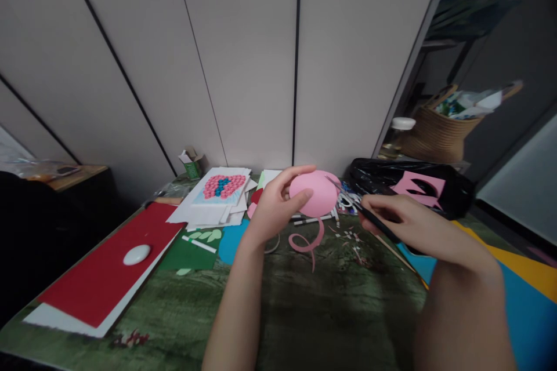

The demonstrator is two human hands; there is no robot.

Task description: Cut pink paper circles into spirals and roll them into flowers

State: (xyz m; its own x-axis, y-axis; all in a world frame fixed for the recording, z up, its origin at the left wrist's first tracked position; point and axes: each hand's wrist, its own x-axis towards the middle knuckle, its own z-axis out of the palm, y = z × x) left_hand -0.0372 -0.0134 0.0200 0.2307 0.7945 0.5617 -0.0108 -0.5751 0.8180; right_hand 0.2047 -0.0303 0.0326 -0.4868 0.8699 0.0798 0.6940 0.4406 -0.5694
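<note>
Two hands work over one table (174, 295). The left hand (278, 203) pinches one pink paper disc (319, 194), thumb in front, fingers behind, above the table's middle. The right hand (409, 221) is closed around one pair of scissors (372, 219), its blades at the disc's right edge. One curling pink strip (321, 233) trails below the disc. Leftward lie one red sheet (108, 278) bearing one white oval object (137, 255) and one heart picture (224, 186); rightward stands one basket (439, 133).
</note>
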